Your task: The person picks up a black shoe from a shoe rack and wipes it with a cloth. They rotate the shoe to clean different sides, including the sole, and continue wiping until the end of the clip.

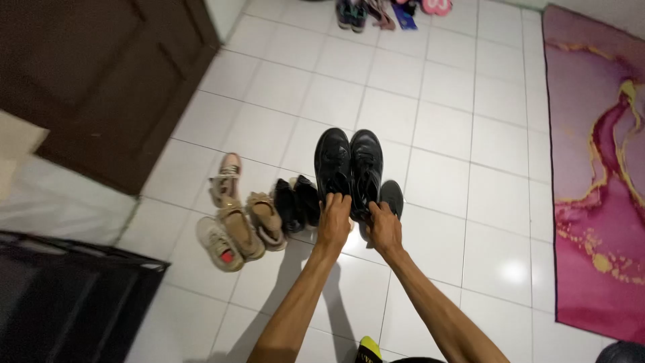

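Two black lace-up shoes are held side by side above the white tiled floor, toes pointing away from me. My left hand (334, 218) grips the heel of the left black shoe (332, 161). My right hand (383, 227) grips the heel of the right black shoe (367, 163). Another dark shoe (392, 197) lies on the floor just right of my right hand, partly hidden.
Low black shoes (297, 203) and several beige and pink shoes (238, 222) lie on the floor to the left. A dark wooden door (101, 81) is at upper left, a black rack (67, 296) at lower left, a pink rug (594, 168) at right, more footwear (383, 10) at the far wall.
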